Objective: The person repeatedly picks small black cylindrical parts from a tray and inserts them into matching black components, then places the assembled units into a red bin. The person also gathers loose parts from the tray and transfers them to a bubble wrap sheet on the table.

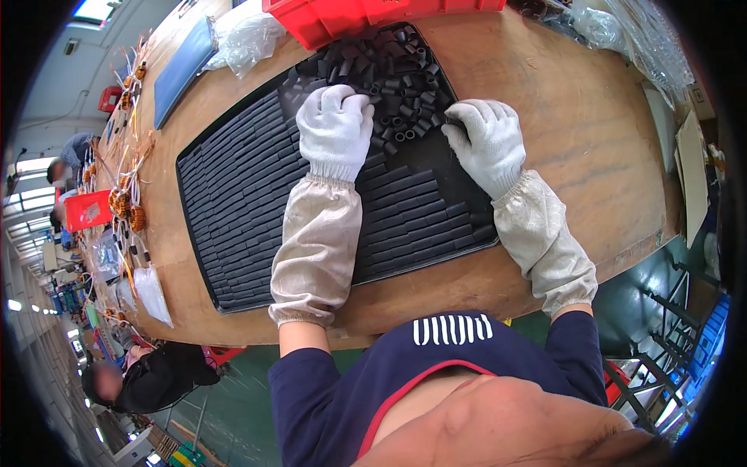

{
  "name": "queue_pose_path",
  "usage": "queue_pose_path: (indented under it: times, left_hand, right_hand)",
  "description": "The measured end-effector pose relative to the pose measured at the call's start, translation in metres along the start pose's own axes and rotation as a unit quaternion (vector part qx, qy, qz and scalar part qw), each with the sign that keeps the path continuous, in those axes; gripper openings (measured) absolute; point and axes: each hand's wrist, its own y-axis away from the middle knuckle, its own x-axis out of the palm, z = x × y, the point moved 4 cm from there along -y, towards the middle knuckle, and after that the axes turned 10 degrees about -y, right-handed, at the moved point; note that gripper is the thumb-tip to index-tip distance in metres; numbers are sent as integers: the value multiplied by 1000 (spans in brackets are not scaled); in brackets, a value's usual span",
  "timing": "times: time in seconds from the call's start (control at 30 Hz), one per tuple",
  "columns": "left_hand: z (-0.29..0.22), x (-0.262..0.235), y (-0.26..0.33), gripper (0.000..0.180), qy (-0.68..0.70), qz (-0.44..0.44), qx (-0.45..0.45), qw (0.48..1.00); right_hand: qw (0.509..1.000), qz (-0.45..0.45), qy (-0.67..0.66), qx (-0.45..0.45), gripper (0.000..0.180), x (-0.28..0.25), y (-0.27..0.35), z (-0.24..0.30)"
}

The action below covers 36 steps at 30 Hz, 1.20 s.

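Observation:
A black tray lies on the wooden table in front of me. Short black tubes fill its left and near parts in tight lengthwise rows, and a loose heap of black tubes covers its far right part. White gloves cover both hands. My left hand is over the tray, between the rows and the heap, its fingers curled down; whatever they grip is hidden. At the tray's right edge, beside the heap, my right hand has its fingers and thumb bent toward each other, with something dark between them that I cannot make out.
A red bin stands behind the tray. Clear plastic bags and a blue flat sheet lie at the far left. Wired copper coils and a red box line the left edge. A person sits at lower left.

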Motion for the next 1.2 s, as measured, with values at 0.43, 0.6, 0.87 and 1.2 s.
queue_pose_path:
  times: [0.43,0.6,0.87,1.2]
  left_hand:
    - [-1,7,5,26,-5,77,-24,997]
    - [-12,-23,-7,19,66,-17,-13,998]
    - [-57,-42,9,26,272,135,13,953]
    - [-58,-37,26,29,612,385,-263,639]
  right_hand:
    - [996,7,-89,-12,31,-25,-3,23]
    - [994,-7,-107,-14,32,-29,-3,22]
    - [985,9,-164,-46,25,-31,-5,29]
    - [971,21,-196,-132,37,-36,-10,34]
